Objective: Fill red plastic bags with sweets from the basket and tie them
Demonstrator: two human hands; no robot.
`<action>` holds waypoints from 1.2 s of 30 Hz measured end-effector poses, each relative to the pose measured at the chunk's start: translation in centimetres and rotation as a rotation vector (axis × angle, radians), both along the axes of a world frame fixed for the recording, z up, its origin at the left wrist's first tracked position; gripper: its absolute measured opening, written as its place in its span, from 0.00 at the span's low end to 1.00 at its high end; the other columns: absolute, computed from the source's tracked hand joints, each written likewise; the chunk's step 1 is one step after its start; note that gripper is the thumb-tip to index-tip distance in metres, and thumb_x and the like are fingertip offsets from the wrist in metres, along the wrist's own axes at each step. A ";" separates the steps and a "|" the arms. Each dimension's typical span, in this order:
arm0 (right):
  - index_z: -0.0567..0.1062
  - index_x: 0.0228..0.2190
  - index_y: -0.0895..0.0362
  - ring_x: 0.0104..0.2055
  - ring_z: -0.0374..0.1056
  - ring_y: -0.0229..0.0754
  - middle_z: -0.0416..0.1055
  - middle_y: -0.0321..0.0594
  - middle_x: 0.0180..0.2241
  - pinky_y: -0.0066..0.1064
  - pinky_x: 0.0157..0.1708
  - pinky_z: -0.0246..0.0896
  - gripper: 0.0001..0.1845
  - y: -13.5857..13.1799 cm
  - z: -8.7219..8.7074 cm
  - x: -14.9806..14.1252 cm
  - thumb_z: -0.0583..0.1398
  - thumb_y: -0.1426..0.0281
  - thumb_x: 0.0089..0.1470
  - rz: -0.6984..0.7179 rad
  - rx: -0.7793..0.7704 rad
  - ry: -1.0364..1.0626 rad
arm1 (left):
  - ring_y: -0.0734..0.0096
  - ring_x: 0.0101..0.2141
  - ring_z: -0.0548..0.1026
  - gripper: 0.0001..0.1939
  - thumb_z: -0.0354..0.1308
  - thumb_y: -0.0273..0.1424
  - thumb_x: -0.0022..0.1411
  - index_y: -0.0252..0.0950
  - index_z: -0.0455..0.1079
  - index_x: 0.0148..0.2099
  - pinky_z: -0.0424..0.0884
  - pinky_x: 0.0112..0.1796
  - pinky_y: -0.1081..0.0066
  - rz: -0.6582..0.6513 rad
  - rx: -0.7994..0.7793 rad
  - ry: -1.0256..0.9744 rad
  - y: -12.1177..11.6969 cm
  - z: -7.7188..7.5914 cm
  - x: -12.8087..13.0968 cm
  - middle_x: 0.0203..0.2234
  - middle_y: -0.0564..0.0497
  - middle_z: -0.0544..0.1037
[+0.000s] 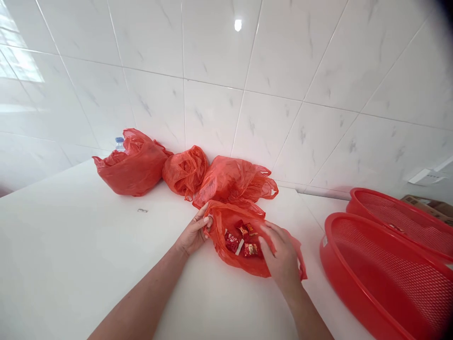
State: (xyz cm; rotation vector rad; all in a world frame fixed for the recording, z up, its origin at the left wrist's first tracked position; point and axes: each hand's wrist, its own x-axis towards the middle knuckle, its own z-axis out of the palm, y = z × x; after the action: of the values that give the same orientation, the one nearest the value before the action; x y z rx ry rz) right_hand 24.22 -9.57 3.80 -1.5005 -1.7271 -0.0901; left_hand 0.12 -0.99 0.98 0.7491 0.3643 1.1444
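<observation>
Lettering: I see marks on the red wrapped sweets (232, 242), too small to read; the small mark (142, 210) on the desk (88, 245) is illegible too.
Open bag (244, 269): on the desk, 5 o'clock of my view's centre, sweets inside.
Left hand (194, 232): my grip is clamped on its rim.
Right hand (281, 255): fingers apart at its mouth.
Closed-in contents: three bunched bags (186, 172), 9 to 12 o'clock, hide theirs.
Bottle (119, 144): mostly hidden, 9 o'clock.
Red baskets (348, 278): 4 o'clock, cut off.
</observation>
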 end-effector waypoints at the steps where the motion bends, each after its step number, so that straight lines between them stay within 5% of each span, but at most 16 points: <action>1: 0.71 0.47 0.52 0.54 0.60 0.47 0.65 0.43 0.52 0.44 0.53 0.59 0.16 -0.8 0.0 0.5 0.51 0.66 0.58 -0.038 0.013 -0.003 | 0.85 0.18 0.61 0.35 0.63 0.30 0.54 0.43 0.55 0.62 0.62 0.18 0.85 -0.005 -0.002 -0.007 0.0 0.0 0.0 0.21 0.58 0.63; 10: 0.70 0.48 0.53 0.55 0.58 0.52 0.60 0.46 0.55 0.49 0.54 0.55 0.19 -8.5 -2.6 3.4 0.55 0.63 0.54 -0.335 0.135 -0.014 | 0.80 0.26 0.69 0.31 0.62 0.30 0.55 0.43 0.58 0.60 0.68 0.27 0.78 0.002 -0.001 0.004 -0.6 0.8 0.0 0.29 0.54 0.70; 15: 0.51 0.59 0.55 0.52 0.62 0.54 0.58 0.52 0.55 0.43 0.43 0.66 0.43 -8.4 -2.6 4.3 0.60 0.54 0.46 -0.421 -0.205 0.313 | 0.64 0.51 0.65 0.28 0.62 0.31 0.55 0.43 0.60 0.58 0.65 0.45 0.70 0.297 0.098 0.227 -2.1 2.3 0.4 0.52 0.45 0.66; 17: 0.54 0.57 0.53 0.45 0.68 0.50 0.61 0.49 0.53 0.36 0.34 0.68 0.41 -7.7 -2.6 4.5 0.61 0.55 0.45 -0.369 -0.332 0.353 | 0.60 0.58 0.57 0.32 0.64 0.31 0.53 0.44 0.58 0.59 0.63 0.48 0.69 0.370 0.104 0.346 -3.3 2.2 0.4 0.59 0.45 0.59; 19: 0.65 0.48 0.52 0.36 0.70 0.45 0.68 0.44 0.46 0.33 0.29 0.66 0.28 -6.9 -2.3 4.7 0.60 0.55 0.46 -0.328 -0.437 0.301 | 0.58 0.59 0.56 0.37 0.66 0.31 0.50 0.44 0.55 0.60 0.64 0.47 0.69 0.392 0.066 0.455 -4.4 1.8 0.4 0.59 0.44 0.57; 21: 0.70 0.33 0.53 0.28 0.68 0.42 0.72 0.39 0.34 0.31 0.25 0.63 0.15 -5.6 -1.4 4.9 0.57 0.55 0.48 -0.271 -0.496 0.270 | 0.57 0.54 0.64 0.38 0.67 0.32 0.49 0.43 0.55 0.60 0.66 0.43 0.67 0.329 0.045 0.516 -5.0 1.6 0.7 0.55 0.42 0.63; 24: 0.68 0.23 0.56 0.21 0.62 0.38 0.67 0.34 0.20 0.28 0.21 0.59 0.16 -2.9 1.3 5.2 0.56 0.56 0.49 -0.151 -0.496 0.384 | 0.60 0.39 0.74 0.27 0.65 0.34 0.50 0.36 0.65 0.52 0.69 0.36 0.65 0.218 0.060 0.562 -4.5 2.8 1.4 0.41 0.43 0.75; 27: 0.70 0.26 0.58 0.21 0.62 0.35 0.69 0.37 0.23 0.27 0.22 0.61 0.17 -0.1 5.1 5.6 0.60 0.56 0.46 -0.094 -0.305 0.680 | 0.66 0.31 0.74 0.17 0.64 0.35 0.50 0.32 0.70 0.41 0.70 0.34 0.65 0.305 0.104 0.554 -2.7 5.8 1.7 0.32 0.46 0.76; 30: 0.71 0.28 0.58 0.27 0.66 0.36 0.71 0.39 0.30 0.26 0.24 0.63 0.16 1.8 8.2 5.9 0.62 0.57 0.45 -0.083 -0.020 0.932 | 0.71 0.30 0.73 0.15 0.62 0.37 0.51 0.34 0.70 0.40 0.70 0.34 0.68 0.404 0.190 0.508 -1.1 8.8 1.3 0.30 0.50 0.75; 36: 0.71 0.24 0.58 0.22 0.60 0.32 0.67 0.33 0.23 0.24 0.21 0.57 0.12 3.3 10.7 5.9 0.63 0.61 0.44 -0.057 -0.091 0.811 | 0.77 0.23 0.68 0.13 0.63 0.38 0.49 0.34 0.70 0.33 0.63 0.24 0.77 0.445 0.217 0.586 0.0 11.9 0.4 0.23 0.54 0.72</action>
State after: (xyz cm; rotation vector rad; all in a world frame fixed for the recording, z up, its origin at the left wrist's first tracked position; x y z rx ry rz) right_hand 30.16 -6.31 14.49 -1.3760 -1.0393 0.5085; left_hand 0.53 -1.04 12.91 1.2382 0.9443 1.3783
